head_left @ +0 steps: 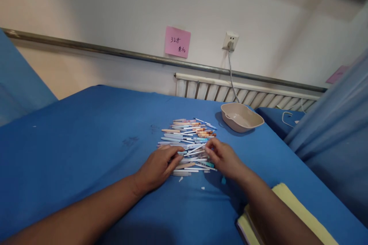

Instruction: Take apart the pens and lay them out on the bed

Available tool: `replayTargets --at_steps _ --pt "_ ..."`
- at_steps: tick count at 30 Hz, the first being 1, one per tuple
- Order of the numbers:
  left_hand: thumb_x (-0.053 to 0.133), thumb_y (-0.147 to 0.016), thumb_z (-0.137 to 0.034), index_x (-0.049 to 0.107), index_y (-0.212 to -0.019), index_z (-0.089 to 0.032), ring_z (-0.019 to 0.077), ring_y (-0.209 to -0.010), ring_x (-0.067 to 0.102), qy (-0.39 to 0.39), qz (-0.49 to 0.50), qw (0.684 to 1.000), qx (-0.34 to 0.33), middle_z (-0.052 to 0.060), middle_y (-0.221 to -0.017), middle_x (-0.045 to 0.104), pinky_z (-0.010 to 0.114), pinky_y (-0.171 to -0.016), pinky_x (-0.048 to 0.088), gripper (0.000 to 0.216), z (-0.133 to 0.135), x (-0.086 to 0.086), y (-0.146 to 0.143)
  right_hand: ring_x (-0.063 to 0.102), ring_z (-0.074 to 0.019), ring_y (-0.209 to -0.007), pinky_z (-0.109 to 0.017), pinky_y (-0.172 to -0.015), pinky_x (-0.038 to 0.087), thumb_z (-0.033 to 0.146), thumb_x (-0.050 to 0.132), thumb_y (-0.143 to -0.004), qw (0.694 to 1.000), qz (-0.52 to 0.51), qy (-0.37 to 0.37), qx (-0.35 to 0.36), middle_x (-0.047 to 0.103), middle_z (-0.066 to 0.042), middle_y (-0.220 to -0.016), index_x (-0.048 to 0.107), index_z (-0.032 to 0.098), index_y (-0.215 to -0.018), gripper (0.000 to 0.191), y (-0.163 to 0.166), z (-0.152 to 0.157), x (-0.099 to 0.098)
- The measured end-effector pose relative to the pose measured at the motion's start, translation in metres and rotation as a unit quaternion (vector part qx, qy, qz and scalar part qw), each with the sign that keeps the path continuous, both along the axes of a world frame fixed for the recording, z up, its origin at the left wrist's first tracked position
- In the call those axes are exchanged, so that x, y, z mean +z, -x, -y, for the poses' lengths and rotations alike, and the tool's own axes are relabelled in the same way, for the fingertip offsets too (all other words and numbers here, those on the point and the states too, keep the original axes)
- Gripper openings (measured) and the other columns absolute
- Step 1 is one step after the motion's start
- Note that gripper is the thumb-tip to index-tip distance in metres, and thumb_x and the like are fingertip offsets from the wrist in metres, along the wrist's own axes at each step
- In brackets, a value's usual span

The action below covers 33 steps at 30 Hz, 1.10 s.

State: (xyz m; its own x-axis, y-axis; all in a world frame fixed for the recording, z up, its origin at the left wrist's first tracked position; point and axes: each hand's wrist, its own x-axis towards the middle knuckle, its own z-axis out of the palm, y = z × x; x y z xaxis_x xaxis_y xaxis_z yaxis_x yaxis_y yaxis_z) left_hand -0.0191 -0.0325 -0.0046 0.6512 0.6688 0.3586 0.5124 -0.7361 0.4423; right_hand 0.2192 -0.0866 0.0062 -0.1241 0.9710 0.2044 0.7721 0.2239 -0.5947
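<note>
A pile of pens and pen parts (172, 136) lies on the blue sheet in front of me, with thin white sticks like refills (191, 170) among the barrels. My left hand (161, 162) rests at the pile's near left side, thumb and forefinger closed about a pale teal pen (182, 153). On the right side of the pile, my right hand (224, 157) has its fingertips pinched together beside the white sticks. Whatever those fingertips hold is too small to make out. Small white pieces (202, 188) and a teal piece (223, 180) lie nearer to me.
A beige basin (241, 116) stands at the back right of the blue-covered surface (86, 141). Yellow folded cloth (299, 210) lies under my right forearm. Behind are a radiator (209, 88), a metal rail (129, 54) and a plugged-in cord (231, 69). Curtains hang at both sides.
</note>
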Motion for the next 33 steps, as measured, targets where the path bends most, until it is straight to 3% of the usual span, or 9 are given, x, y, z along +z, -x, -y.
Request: replayTargets --at_steps 3,6,14,18,21,24,27,33 --pt "0.048 -0.088 -0.033 0.059 -0.109 -0.020 0.0193 -0.085 0.061 0.008 0.005 1.000 -0.006 0.005 -0.090 0.068 0.032 -0.080 0.046 0.027 0.001 -0.001 -0.001 0.058 -0.0134 -0.077 -0.023 -0.067 0.039 0.029 0.048 -0.089 0.998 -0.049 0.000 0.049 0.066 -0.001 -0.089 0.057 0.021 -0.093 0.012 0.017 0.003 -0.004" --pt "0.050 -0.088 -0.033 0.059 -0.110 -0.021 0.0180 -0.084 0.061 0.014 0.034 0.999 -0.003 0.003 -0.088 0.067 0.031 -0.080 0.047 0.027 0.001 -0.002 -0.001 0.058 -0.0127 -0.074 -0.022 -0.066 0.040 0.028 0.052 -0.086 0.994 -0.075 0.033 0.072 0.066 0.001 -0.084 0.060 0.022 -0.090 0.011 0.021 0.004 -0.009" --pt "0.045 -0.090 -0.031 0.055 -0.113 -0.019 0.0188 -0.092 0.060 0.016 0.090 0.994 0.059 0.006 -0.098 0.063 0.033 -0.084 0.047 0.028 -0.005 -0.001 0.003 0.047 -0.0094 -0.053 -0.019 -0.048 0.035 0.034 0.053 -0.084 0.979 -0.136 0.136 0.074 0.056 0.003 -0.065 0.057 0.018 -0.086 0.016 -0.017 -0.006 -0.014" --pt "0.046 -0.089 -0.031 0.054 -0.113 -0.019 0.0184 -0.091 0.060 0.021 0.090 0.995 0.048 0.005 -0.097 0.063 0.033 -0.085 0.047 0.028 -0.005 0.000 0.002 0.056 -0.0135 -0.067 -0.023 -0.060 0.040 0.032 0.050 -0.087 0.998 -0.043 0.032 0.027 0.063 -0.001 -0.077 0.060 0.020 -0.090 0.016 -0.013 -0.006 -0.011" --pt "0.046 -0.090 -0.031 0.054 -0.113 -0.020 0.0179 -0.091 0.060 0.032 0.085 0.996 0.021 0.005 -0.096 0.063 0.033 -0.085 0.047 0.027 -0.001 0.001 0.000 0.058 -0.0142 -0.072 -0.025 -0.066 0.041 0.031 0.046 -0.089 0.999 -0.046 -0.025 -0.008 0.066 -0.003 -0.089 0.058 0.021 -0.101 0.020 0.002 -0.004 -0.011" --pt "0.046 -0.090 -0.032 0.055 -0.113 -0.021 0.0180 -0.092 0.060 0.035 0.089 0.995 0.016 0.005 -0.097 0.063 0.033 -0.086 0.047 0.027 0.002 0.001 0.000 0.057 -0.0115 -0.065 -0.022 -0.061 0.041 0.033 0.053 -0.086 0.995 -0.097 0.006 0.028 0.067 -0.001 -0.089 0.057 0.022 -0.107 0.024 0.015 0.000 -0.013" --pt "0.046 -0.090 -0.034 0.056 -0.111 -0.020 0.0187 -0.093 0.060 0.040 0.088 0.995 0.030 0.006 -0.098 0.063 0.034 -0.086 0.047 0.027 0.000 0.000 0.001 0.058 -0.0117 -0.068 -0.021 -0.062 0.042 0.029 0.056 -0.084 0.990 -0.111 0.046 0.079 0.067 0.000 -0.082 0.061 0.021 -0.096 0.015 0.019 0.002 -0.016" --pt "0.046 -0.089 -0.035 0.056 -0.111 -0.020 0.0188 -0.093 0.061 0.044 0.086 0.994 0.044 0.005 -0.099 0.065 0.034 -0.085 0.048 0.028 -0.006 -0.003 0.001 0.060 -0.0134 -0.077 -0.024 -0.068 0.042 0.029 0.060 -0.082 0.989 -0.113 0.067 0.070 0.068 -0.001 -0.092 0.058 0.021 -0.106 0.025 0.017 -0.001 -0.022"
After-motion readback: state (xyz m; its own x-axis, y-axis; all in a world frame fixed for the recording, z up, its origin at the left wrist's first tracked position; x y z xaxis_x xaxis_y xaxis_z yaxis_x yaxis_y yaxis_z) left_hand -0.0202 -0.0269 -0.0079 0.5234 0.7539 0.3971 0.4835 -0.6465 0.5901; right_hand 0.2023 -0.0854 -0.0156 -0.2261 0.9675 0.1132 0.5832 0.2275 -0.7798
